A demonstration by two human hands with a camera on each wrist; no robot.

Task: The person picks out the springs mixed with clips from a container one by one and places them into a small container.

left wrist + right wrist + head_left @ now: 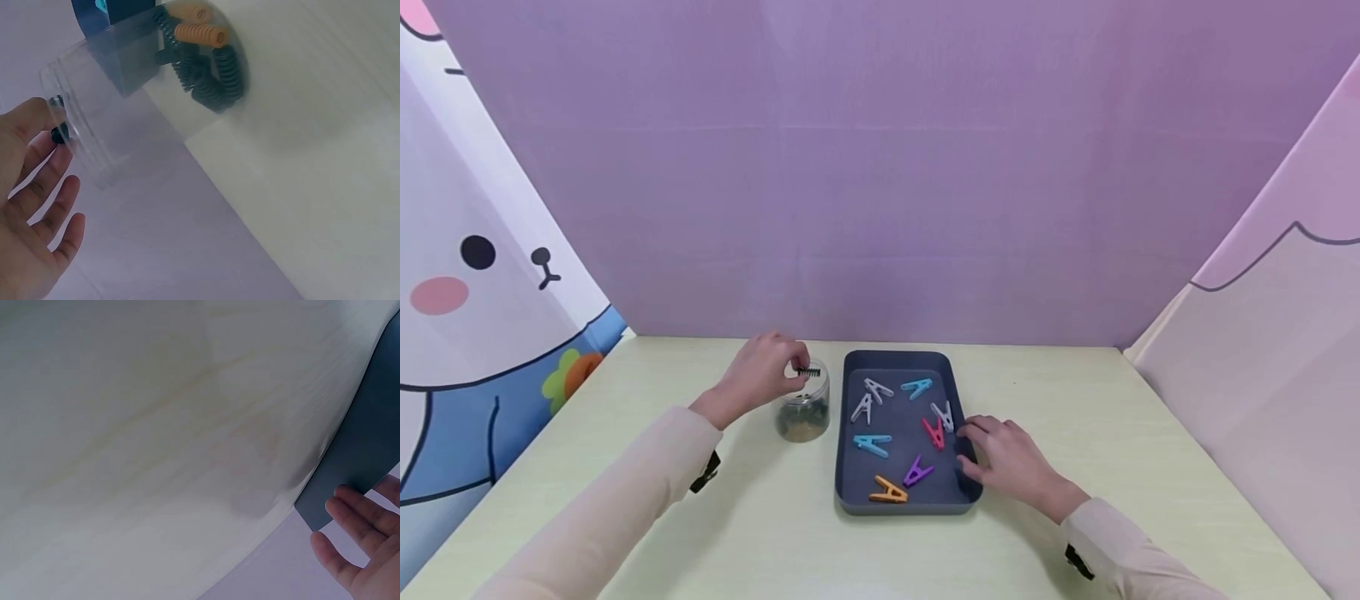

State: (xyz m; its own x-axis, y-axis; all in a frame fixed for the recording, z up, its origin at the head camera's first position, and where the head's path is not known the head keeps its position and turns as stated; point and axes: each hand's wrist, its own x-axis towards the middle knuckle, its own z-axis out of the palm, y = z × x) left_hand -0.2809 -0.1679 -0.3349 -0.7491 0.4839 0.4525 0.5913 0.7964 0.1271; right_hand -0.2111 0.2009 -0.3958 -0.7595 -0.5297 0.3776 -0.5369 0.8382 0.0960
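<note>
My left hand (765, 372) pinches a small dark coil spring (808, 372) between thumb and fingertip, right at the mouth of a clear round jar (802, 421). Seen from the left wrist, the other fingers are spread loosely beside the jar. Dark springs (228, 72) and orange springs (203, 34) lie at the jar's bottom. At the right rim of a dark grey tray (847, 467) rests my right hand (1011, 458), its fingers relaxed. From the right wrist, the fingertips (340, 490) overlap the tray's outer wall.
Several plastic clothespins lie scattered in the tray, among them an orange one (889, 490), a purple one (917, 473), a red one (934, 433) and a light blue one (872, 445). A purple panel (880, 208) stands behind the pale table (737, 542), with printed panels at both sides.
</note>
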